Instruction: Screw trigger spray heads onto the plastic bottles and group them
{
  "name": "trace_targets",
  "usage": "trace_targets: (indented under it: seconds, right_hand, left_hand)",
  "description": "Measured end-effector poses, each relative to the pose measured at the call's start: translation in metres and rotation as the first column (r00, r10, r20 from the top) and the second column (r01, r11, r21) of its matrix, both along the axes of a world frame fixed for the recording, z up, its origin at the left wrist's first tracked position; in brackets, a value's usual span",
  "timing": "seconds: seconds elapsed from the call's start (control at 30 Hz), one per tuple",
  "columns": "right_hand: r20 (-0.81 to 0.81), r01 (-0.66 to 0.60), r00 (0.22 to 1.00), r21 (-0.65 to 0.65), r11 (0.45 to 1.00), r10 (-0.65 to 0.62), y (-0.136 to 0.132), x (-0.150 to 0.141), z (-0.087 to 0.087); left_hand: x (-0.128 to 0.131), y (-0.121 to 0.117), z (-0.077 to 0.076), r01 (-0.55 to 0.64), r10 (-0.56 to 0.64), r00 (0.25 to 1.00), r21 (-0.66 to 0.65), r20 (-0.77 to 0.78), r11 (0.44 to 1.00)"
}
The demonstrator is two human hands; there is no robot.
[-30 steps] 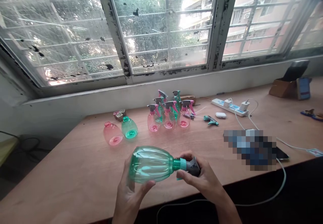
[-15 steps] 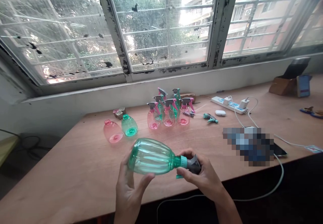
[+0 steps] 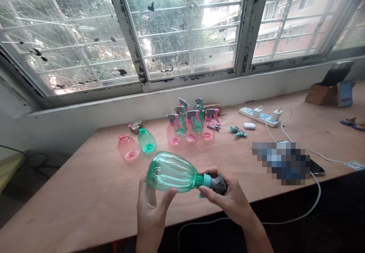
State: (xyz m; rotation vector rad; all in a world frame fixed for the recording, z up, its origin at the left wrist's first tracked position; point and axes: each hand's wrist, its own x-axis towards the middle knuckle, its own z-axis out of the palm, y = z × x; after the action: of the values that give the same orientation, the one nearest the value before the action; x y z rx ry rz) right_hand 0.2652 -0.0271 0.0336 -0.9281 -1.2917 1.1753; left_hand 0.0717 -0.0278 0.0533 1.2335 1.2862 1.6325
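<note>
I hold a clear green spray bottle (image 3: 171, 172) on its side above the near edge of the wooden table (image 3: 85, 192). My left hand (image 3: 152, 207) cups the bottle's body from below, thumb and fingers wrapped round it. My right hand (image 3: 228, 198) is closed on the grey spray head (image 3: 218, 184) at the bottle's neck, beside the teal collar. The bottle's base points up and to the left.
Several capped pink and green spray bottles (image 3: 191, 125) stand at the back middle. Two capless bottles, a pink bottle (image 3: 128, 148) and a green bottle (image 3: 146, 141), stand left of them. A loose spray head (image 3: 238, 132), a power strip (image 3: 259, 117), white cables and a cardboard box (image 3: 321, 93) lie to the right.
The bottle has tilted, its base rising up and left, and both hands have shifted slightly upward with it. My grip on the body and the spray head is unchanged.
</note>
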Motion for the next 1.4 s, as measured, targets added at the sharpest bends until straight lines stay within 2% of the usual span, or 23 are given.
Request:
trace_targets:
  seconds: [0.07,0.17,0.27,0.4,0.47,0.57,0.7,0.83,0.9,1.07,1.17,1.23,1.3,1.4]
  right_hand:
    - [-0.049,0.002,0.999,-0.011,1.0,-0.003,0.001,0.001,-0.002]
    - [-0.081,0.009,0.997,-0.009,1.0,-0.01,0.001,0.003,-0.004]
    - [-0.046,0.013,0.999,0.012,1.0,-0.012,-0.001,0.002,-0.001]
    - [0.064,0.046,0.997,0.039,0.998,-0.049,-0.003,-0.001,0.002]
    - [0.077,0.063,0.995,0.036,0.997,-0.065,-0.002,-0.001,0.002]
    - [0.02,0.071,0.997,0.017,0.997,-0.072,0.0,0.0,-0.002]
    - [0.001,0.081,0.997,0.013,0.997,-0.081,0.001,-0.002,-0.004]
    - [0.127,0.078,0.988,0.059,0.995,-0.085,0.003,-0.007,-0.002]
    - [0.135,0.062,0.988,0.053,0.997,-0.068,0.004,-0.009,-0.003]
    - [0.039,0.062,0.997,0.025,0.998,-0.063,0.009,-0.006,-0.011]
    - [0.092,0.094,0.991,0.049,0.994,-0.099,0.009,-0.004,-0.012]
    - [0.158,0.097,0.981,0.083,0.992,-0.109,0.009,-0.005,-0.009]
    - [0.203,0.089,0.973,0.108,0.99,-0.109,0.009,-0.006,-0.007]
    - [0.184,0.098,0.976,0.092,0.991,-0.113,0.01,-0.008,-0.009]
  left_hand:
    - [-0.001,-0.002,0.002,0.044,-0.044,0.999,0.018,-0.004,0.999]
    - [-0.005,-0.007,0.003,0.084,-0.083,0.996,-0.021,0.038,0.996]
    - [-0.008,-0.01,0.003,0.106,-0.105,0.991,-0.017,0.083,0.994]
    - [-0.003,-0.005,0.002,-0.002,0.002,1.0,-0.016,-0.011,1.0]
    - [-0.003,-0.002,0.0,-0.016,0.016,1.0,-0.009,-0.016,1.0]
    - [-0.012,0.0,-0.006,0.085,-0.084,0.996,0.018,-0.043,0.996]
    - [-0.027,-0.001,-0.013,0.155,-0.159,0.982,-0.047,-0.1,0.987]
    - [-0.023,0.001,-0.008,0.043,-0.048,0.996,-0.061,-0.077,0.997]
    - [-0.02,0.003,-0.007,0.009,-0.014,0.997,-0.065,-0.069,0.998]
    - [-0.023,0.004,-0.015,0.138,-0.14,0.988,-0.041,-0.069,0.99]
    - [-0.023,0.003,-0.017,0.185,-0.185,0.983,-0.039,-0.002,0.982]
    - [-0.019,0.003,-0.014,0.153,-0.151,0.988,-0.051,0.039,0.987]
    - [-0.011,0.005,-0.008,0.067,-0.063,0.997,-0.094,0.047,0.993]
    - [-0.001,0.006,0.0,0.01,0.0,0.997,-0.129,0.076,0.992]
